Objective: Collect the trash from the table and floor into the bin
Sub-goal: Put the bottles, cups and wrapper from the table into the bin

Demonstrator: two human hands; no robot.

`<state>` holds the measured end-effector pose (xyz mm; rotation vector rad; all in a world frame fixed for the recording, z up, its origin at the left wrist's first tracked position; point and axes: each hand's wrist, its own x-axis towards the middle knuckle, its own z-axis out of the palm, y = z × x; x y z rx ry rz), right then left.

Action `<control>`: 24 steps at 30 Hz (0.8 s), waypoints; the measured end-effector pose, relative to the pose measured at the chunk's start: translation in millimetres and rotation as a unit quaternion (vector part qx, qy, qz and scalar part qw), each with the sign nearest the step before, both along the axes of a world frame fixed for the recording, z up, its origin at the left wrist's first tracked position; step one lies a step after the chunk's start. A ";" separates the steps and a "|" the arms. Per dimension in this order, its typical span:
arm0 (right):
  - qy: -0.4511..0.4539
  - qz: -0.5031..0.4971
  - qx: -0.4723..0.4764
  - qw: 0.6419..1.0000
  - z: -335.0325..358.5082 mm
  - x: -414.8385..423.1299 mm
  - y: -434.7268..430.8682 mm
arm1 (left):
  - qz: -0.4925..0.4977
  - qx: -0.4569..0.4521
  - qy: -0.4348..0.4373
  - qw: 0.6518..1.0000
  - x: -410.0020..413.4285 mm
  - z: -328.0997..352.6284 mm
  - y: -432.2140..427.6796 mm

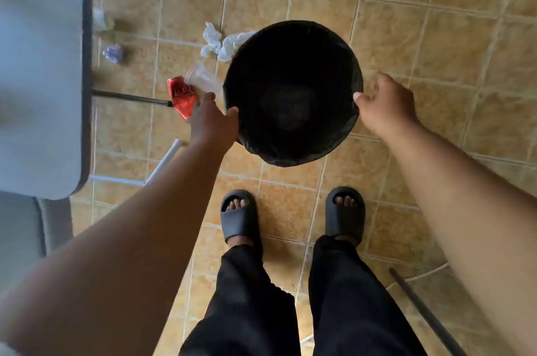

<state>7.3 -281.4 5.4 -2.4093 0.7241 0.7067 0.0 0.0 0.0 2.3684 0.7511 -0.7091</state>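
Note:
A round bin (293, 149) lined with a black bag stands on the tiled floor in front of my feet. My left hand (213, 120) grips its left rim and my right hand (383, 106) grips its right rim. Just left of the bin lie a crushed red can (181, 95) and a clear plastic cup (202, 77). White crumpled tissue (219, 42) lies at the bin's far left side. A small purple wad (113, 53) and a pale greenish scrap (103, 18) lie near the table edge.
A white folding table (40, 65) fills the left side, its dark legs (132, 97) reaching out over the floor. A dark rod (424, 312) lies at the lower right. My feet in black slides (238, 216) stand close behind the bin.

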 end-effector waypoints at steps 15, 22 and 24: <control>-0.058 0.016 -0.042 0.997 7.7 -17.4 10.0 | 0.015 -0.017 -0.037 0.999 -12.8 1.6 3.1; -0.072 0.048 -0.019 0.996 173.5 -22.5 10.1 | 0.063 -0.030 -0.054 0.996 -34.3 168.8 -3.0; -0.078 0.058 -0.012 0.995 229.7 -27.2 8.5 | 0.073 -0.035 -0.062 0.995 -42.4 230.5 -7.0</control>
